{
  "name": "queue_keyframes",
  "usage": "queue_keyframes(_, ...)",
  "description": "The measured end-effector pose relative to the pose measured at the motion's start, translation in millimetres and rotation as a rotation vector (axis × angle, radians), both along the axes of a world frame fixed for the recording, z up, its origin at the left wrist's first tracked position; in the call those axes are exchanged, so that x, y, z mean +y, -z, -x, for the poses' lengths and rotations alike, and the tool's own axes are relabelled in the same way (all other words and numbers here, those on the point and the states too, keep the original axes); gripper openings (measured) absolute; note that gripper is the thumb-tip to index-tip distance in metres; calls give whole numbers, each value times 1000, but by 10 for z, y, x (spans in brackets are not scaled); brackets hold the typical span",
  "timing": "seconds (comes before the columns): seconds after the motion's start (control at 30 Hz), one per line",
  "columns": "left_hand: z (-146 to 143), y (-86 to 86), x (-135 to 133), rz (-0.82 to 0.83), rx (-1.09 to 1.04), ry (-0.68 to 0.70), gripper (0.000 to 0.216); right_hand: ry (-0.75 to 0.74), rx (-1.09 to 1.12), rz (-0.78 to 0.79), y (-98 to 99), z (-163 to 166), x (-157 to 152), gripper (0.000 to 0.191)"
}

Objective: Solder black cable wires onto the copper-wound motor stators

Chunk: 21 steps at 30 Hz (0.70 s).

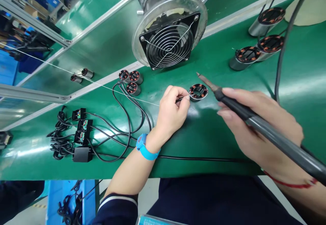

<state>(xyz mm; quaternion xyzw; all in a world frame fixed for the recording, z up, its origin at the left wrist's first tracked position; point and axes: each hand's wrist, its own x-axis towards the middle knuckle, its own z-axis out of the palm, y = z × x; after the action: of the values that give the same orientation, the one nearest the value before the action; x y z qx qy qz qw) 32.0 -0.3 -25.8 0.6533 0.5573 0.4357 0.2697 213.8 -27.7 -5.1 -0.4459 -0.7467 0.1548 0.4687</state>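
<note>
My right hand (259, 126) is wrapped round the dark handle of a soldering iron (244, 113). The iron's tip points up and left, above and apart from a motor stator (198, 92) with copper windings in a metal ring. At the stator's left edge my left hand (174, 107) is closed in a pinch on thin solder wire (142, 100), which runs off to the upper left. A black lead shows between those fingers as well, its end near the stator. A blue wristband (146, 146) is on the left wrist.
A fume extractor fan (168, 46) hangs behind the stator. Several more stators (246, 57) stand at right and a cabled group (133, 88) at left. Black boxes (83, 154) with coiled cables lie on the left. The iron's cord (281, 48) arches at right; a blue bin (54, 201) sits below.
</note>
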Motion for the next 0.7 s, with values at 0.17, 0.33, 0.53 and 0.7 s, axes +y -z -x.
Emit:
queue_keyframes(0.17, -26, 5, -2, 1, 47, -20, 18, -47, 37, -130, 135, -79, -103, 37)
queue_keyframes(0.33, -35, -2, -6, 8, 52, -20, 18, -80, 21, -100, 197, -96, -117, 32)
queue_keyframes(0.53, -41, -16, -9, 30, 41, -30, 17, -110, 18, -94, 187, -86, -92, 29)
queue_keyframes(0.7, -53, -16, -13, 47, 42, -32, 18, -99, 10, -85, 186, -87, -99, 22)
